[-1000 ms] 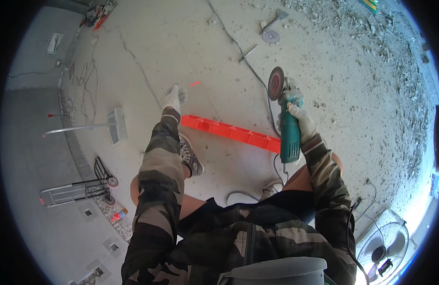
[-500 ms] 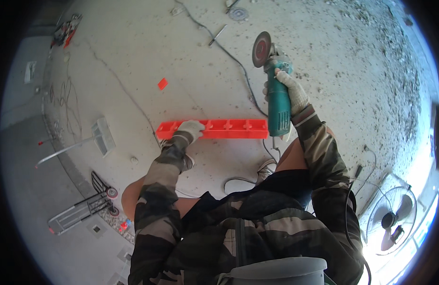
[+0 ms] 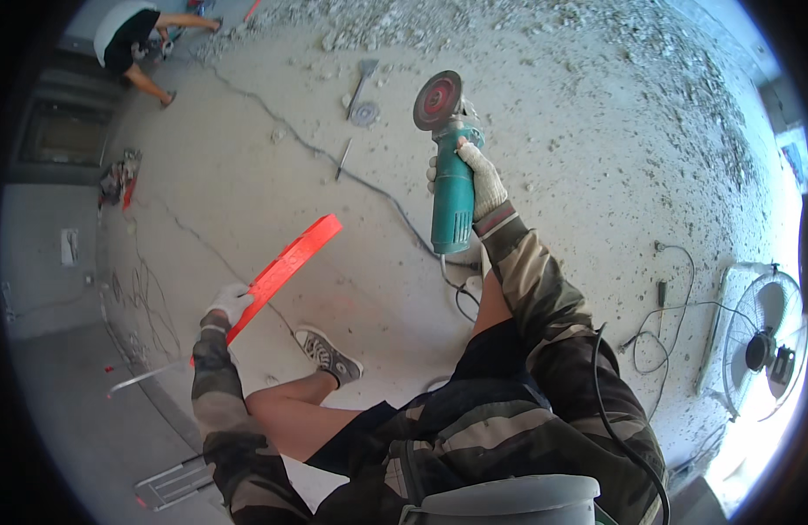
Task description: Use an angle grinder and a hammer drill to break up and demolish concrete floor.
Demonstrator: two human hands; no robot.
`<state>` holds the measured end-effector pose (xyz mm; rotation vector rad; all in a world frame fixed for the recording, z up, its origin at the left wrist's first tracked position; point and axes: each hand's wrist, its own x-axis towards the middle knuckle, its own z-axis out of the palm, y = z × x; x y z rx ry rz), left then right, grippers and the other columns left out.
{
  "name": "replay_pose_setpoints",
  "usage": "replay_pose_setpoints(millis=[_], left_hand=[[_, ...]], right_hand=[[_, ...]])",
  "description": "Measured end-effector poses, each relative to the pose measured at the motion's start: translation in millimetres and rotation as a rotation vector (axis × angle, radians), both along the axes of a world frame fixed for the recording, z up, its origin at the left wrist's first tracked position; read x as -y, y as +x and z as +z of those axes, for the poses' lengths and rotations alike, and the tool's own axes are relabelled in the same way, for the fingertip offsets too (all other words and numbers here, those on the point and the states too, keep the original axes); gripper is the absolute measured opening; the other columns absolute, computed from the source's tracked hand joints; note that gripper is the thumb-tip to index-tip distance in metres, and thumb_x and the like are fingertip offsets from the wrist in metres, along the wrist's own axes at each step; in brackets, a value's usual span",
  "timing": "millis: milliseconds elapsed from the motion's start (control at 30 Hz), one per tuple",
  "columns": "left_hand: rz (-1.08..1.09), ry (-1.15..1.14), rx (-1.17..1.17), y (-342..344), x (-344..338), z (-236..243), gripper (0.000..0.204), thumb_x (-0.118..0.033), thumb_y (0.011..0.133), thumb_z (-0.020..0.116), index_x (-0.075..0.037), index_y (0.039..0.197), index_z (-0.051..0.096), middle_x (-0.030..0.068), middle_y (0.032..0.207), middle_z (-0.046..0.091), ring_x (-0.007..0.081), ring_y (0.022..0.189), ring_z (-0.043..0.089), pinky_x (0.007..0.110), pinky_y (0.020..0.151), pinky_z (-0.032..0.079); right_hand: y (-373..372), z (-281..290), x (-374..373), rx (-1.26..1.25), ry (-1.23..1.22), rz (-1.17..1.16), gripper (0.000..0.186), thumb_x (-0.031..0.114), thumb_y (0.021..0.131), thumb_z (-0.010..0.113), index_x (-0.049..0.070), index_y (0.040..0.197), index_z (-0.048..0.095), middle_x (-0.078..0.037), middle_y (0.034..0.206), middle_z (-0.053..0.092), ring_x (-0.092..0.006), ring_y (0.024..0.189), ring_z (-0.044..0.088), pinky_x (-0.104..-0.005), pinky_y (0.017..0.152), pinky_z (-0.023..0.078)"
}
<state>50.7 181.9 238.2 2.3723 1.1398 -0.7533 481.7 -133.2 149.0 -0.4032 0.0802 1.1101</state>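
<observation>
R hand (image 3: 481, 179), white work glove, is clenched round the body of a teal angle grinder (image 3: 450, 188), held up off the concrete floor (image 3: 596, 131) w/ its reddish disc (image 3: 437, 101) at the far end, pointing away from the person. Cable (image 3: 351, 175) trails from the grinder's tail across the floor toward the far-left corner. L hand (image 3: 229, 302), also gloved, grips the near end of a long orange-red level (image 3: 286, 271); the level is lifted clear of the floor, tilted, far end up and toward the middle. Both arms in camo sleeves. Below the level a bare leg w/ a grey sneaker (image 3: 329, 354) planted on the floor. Beyond the grinder, a loose disc (image 3: 364, 114) and a small hand tool (image 3: 362, 77) lie on the floor, rubble strewn along the far edge. White fan (image 3: 762, 350) stands at the right edge, wires beside it. Another person (image 3: 137, 44) crouches in the far-left corner, well apart.
</observation>
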Motion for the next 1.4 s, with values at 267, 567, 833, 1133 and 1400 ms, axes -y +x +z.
replay_pose_setpoints(millis=[267,567,833,1133,1400], left_hand=[[0.185,0.093,0.242,69,11,70,0.028,-0.018,0.082,0.063,0.004,0.098,0.066,0.0101,0.088,0.068,0.0153,0.081,0.061,0.030,0.074,0.048],[0.245,-0.100,0.506,152,-4,40,0.032,-0.020,0.084,0.063,0.004,0.105,0.064,0.0084,0.098,0.067,0.0156,0.089,0.060,0.030,0.082,0.047],[0.238,-0.365,0.610,216,-48,-60,0.040,-0.022,0.083,0.067,0.005,0.112,0.060,0.0103,0.103,0.066,0.0176,0.093,0.061,0.030,0.086,0.047],[0.298,-0.824,0.563,321,-59,-178,0.033,-0.015,0.087,0.061,0.001,0.116,0.058,0.0086,0.106,0.065,0.0181,0.094,0.062,0.032,0.085,0.049],[0.520,-1.268,0.648,436,-15,-256,0.029,-0.020,0.087,0.058,-0.014,0.115,0.056,0.0026,0.102,0.064,0.0210,0.091,0.061,0.043,0.076,0.049]], right_hand=[[51,-7,44,-0.432,0.615,-0.274,0.054,0.035,0.077,0.071,0.000,0.110,0.046,-0.010,0.092,0.056,-0.0237,0.083,0.058,-0.0355,0.074,0.054],[81,-22,94,-0.494,0.806,-0.611,0.046,0.033,0.070,0.075,0.008,0.100,0.051,-0.004,0.092,0.057,-0.0237,0.082,0.057,-0.0354,0.076,0.053],[81,-12,157,-0.171,0.328,-0.646,0.053,0.036,0.071,0.076,0.003,0.101,0.047,-0.009,0.092,0.054,-0.0252,0.084,0.055,-0.0366,0.080,0.052],[29,0,255,-0.067,-0.041,-0.856,0.052,0.040,0.078,0.071,0.001,0.104,0.048,-0.010,0.093,0.056,-0.0244,0.084,0.054,-0.0338,0.079,0.050],[-81,51,298,-0.118,-0.315,-1.024,0.045,0.039,0.085,0.065,0.002,0.104,0.048,-0.009,0.092,0.056,-0.0196,0.081,0.056,-0.0314,0.074,0.053]])
